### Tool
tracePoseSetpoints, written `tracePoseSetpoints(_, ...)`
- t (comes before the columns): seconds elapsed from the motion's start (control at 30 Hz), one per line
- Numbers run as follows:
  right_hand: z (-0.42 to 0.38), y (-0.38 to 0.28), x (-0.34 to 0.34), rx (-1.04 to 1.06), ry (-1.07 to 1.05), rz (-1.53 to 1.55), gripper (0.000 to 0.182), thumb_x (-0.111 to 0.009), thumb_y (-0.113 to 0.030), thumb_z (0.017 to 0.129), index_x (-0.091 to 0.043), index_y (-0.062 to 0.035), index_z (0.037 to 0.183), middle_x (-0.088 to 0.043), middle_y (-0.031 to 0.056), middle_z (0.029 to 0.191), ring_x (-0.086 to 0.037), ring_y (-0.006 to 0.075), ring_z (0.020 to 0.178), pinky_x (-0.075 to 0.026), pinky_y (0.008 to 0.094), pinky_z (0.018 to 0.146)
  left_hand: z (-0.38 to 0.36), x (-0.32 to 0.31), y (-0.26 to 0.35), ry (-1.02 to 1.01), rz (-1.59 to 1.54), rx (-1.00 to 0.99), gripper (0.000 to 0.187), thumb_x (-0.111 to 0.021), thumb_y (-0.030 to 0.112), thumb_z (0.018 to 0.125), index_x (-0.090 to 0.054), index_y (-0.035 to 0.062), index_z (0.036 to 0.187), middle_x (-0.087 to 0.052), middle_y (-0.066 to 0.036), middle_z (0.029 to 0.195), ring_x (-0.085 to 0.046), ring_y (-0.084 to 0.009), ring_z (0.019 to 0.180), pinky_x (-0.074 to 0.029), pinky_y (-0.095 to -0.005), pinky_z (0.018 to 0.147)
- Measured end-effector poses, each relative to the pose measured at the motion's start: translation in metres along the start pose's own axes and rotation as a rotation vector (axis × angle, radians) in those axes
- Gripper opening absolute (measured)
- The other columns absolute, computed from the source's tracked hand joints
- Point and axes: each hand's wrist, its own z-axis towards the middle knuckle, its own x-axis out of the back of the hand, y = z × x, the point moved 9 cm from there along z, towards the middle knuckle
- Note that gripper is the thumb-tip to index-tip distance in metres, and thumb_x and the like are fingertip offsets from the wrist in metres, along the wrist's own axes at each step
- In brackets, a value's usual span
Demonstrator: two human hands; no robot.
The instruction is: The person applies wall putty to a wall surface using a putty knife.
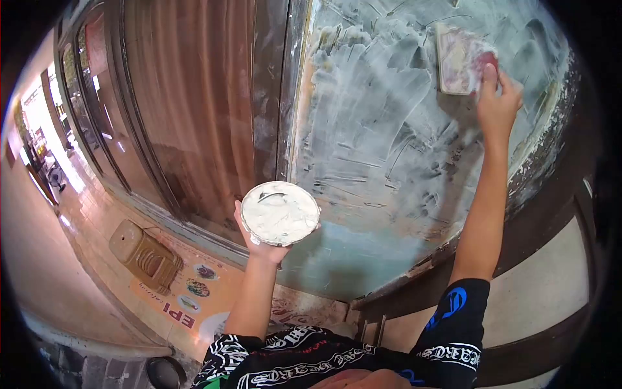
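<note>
My left hand [271,251] holds up a round tub [280,212] of whitish putty from below, fingers wrapped round its side. A dark groove marks the putty's surface. Up at the right, my right hand [497,91] grips a wide putty knife [459,61] by its reddish handle. Its flat blade is smeared with putty and lies against or very close to the wall. The wall [376,110] is grey-green, with streaky pale patches of putty spread over it.
Left of the wall stands a brown-framed glass door [194,97] with a curtain behind it. A brown plastic stool [146,256] lies on a printed banner [194,292] on the floor. Dark curved framing [518,259] runs along the lower right. A round dark container [166,373] sits at the bottom.
</note>
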Motion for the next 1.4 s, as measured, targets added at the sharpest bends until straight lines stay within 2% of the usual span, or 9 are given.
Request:
tracePoseSetpoints(0.2,-0.168,-0.13,-0.079,0.429,-0.693,-0.059,0.022,-0.067,-0.036,0.089,-0.073,-0.0168,0.097,-0.052,0.0141,0.112,-0.045,0.0358,0.11,-0.031,0.0604,0.092,0.006,-0.007,-0.014,-0.023,0.053,0.056,0.091,-0.041,0.08,0.085,-0.045,0.0118,0.145,-0.046,-0.015,0.147,-0.047,-0.0457,0.13,-0.036,-0.0749,0.102)
tracePoseSetpoints(0.4,-0.055,-0.073,-0.051,0.332,-0.267,-0.312,0.021,-0.062,-0.034,0.092,-0.073,-0.0173,0.1,-0.058,0.0133,0.112,-0.046,0.0388,0.115,-0.032,0.0694,0.093,0.008,0.013,-0.015,0.064,0.076,0.04,0.089,-0.041,0.079,0.085,-0.045,0.0116,0.144,-0.047,-0.015,0.146,-0.048,-0.0462,0.129,-0.038,-0.075,0.101)
tracePoseSetpoints(0.5,0.017,-0.014,0.02,-0.121,-0.047,-0.313,0.028,-0.058,-0.035,0.098,-0.072,-0.014,0.111,-0.06,0.0154,0.117,-0.043,0.0403,0.125,-0.036,0.0565,0.102,0.003,0.007,-0.009,0.009,-0.005,0.05,0.094,-0.041,0.079,0.086,-0.039,0.0087,0.148,-0.039,-0.021,0.151,-0.041,-0.0563,0.13,-0.03,-0.0803,0.101)
tracePoseSetpoints(0.6,0.003,-0.002,0.039,0.052,0.048,0.048,0.039,-0.059,-0.041,0.098,-0.072,-0.0044,0.105,-0.064,0.0189,0.102,-0.055,0.0324,0.103,-0.038,0.0516,0.094,0.0,-0.003,-0.003,-0.008,-0.002,0.054,0.093,-0.041,0.079,0.086,-0.039,0.0091,0.148,-0.039,-0.021,0.151,-0.041,-0.0558,0.13,-0.031,-0.0803,0.101)
tracePoseSetpoints(0.7,-0.107,-0.066,-0.014,0.593,-0.186,-0.22,0.024,-0.064,-0.029,0.093,-0.072,-0.007,0.094,-0.058,0.0171,0.103,-0.05,0.0353,0.101,-0.036,0.0486,0.094,0.001,-0.008,0.002,-0.002,0.04,0.062,0.091,-0.042,0.079,0.085,-0.043,0.0107,0.146,-0.043,-0.019,0.149,-0.044,-0.0516,0.129,-0.035,-0.0775,0.1)
tracePoseSetpoints(0.83,-0.184,-0.083,-0.055,0.355,-0.741,-0.163,0.02,-0.067,-0.033,0.087,-0.073,-0.0163,0.096,-0.053,0.0146,0.112,-0.045,0.0391,0.105,-0.032,0.0577,0.092,-0.003,-0.013,-0.004,-0.001,0.073,0.105,0.09,-0.042,0.08,0.084,-0.045,0.0117,0.144,-0.046,-0.016,0.147,-0.048,-0.0481,0.128,-0.039,-0.0759,0.099)
tracePoseSetpoints(1.2,-0.03,0.079,0.066,-0.049,-0.021,-0.02,0.038,-0.062,-0.04,0.096,-0.071,-0.0052,0.11,-0.064,0.0176,0.111,-0.052,0.0356,0.11,-0.037,0.0438,0.101,-0.007,-0.01,-0.033,0.041,0.077,0.007,0.088,-0.04,0.079,0.086,-0.046,0.0128,0.143,-0.047,-0.015,0.146,-0.049,-0.0471,0.127,-0.04,-0.0751,0.097)
tracePoseSetpoints(1.3,-0.139,0.001,0.012,0.461,-0.292,-0.179,0.024,-0.067,-0.031,0.091,-0.074,-0.0099,0.102,-0.057,0.0172,0.11,-0.049,0.0365,0.105,-0.032,0.0508,0.101,-0.002,-0.017,-0.043,0.024,0.107,-0.008,0.086,-0.04,0.078,0.087,-0.048,0.0125,0.142,-0.048,-0.013,0.146,-0.05,-0.0396,0.129,-0.044,-0.0583,0.105)
tracePoseSetpoints(1.4,-0.237,-0.05,-0.041,0.444,-0.787,-0.039,0.02,-0.068,-0.032,0.087,-0.073,-0.0135,0.088,-0.054,0.0161,0.117,-0.046,0.0384,0.106,-0.034,0.0581,0.088,0.0,-0.022,-0.057,0.019,0.085,-0.027,0.088,-0.04,0.079,0.086,-0.046,0.013,0.144,-0.047,-0.014,0.147,-0.048,-0.044,0.129,-0.042,-0.0677,0.102)
